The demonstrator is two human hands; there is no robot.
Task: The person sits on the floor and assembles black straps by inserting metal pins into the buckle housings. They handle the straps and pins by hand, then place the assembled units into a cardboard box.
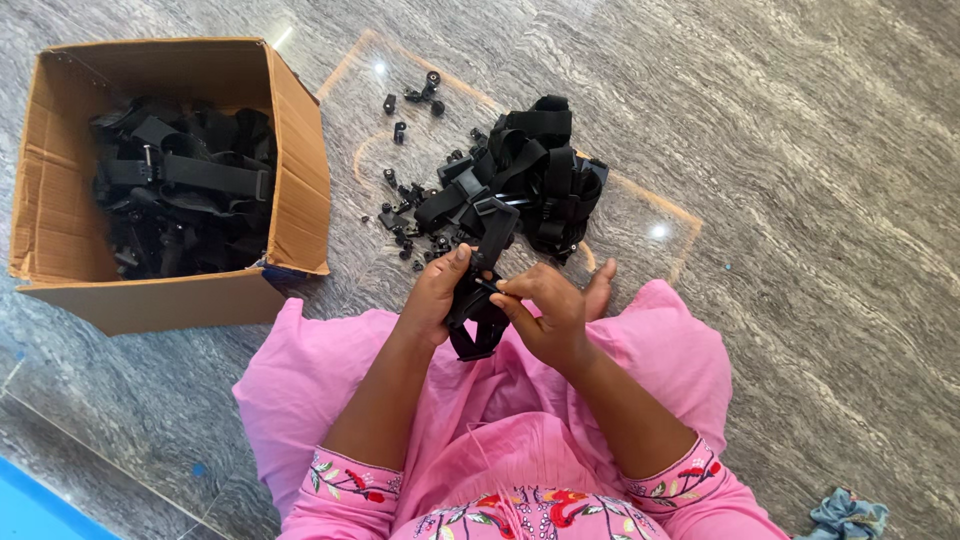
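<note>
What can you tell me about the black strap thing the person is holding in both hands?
The black strap looks like woven webbing with a plastic buckle, looped at its lower end. It hangs over the pink lap. The left hand grips its left side, while the right hand pinches a small part on it. Its upper end runs toward the pile of straps on the grey floor; whether they join is unclear.

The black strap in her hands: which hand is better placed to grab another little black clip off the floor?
Probably the left hand: the small clips lie just beyond it on the floor, while the right hand pinches the black strap.
</note>
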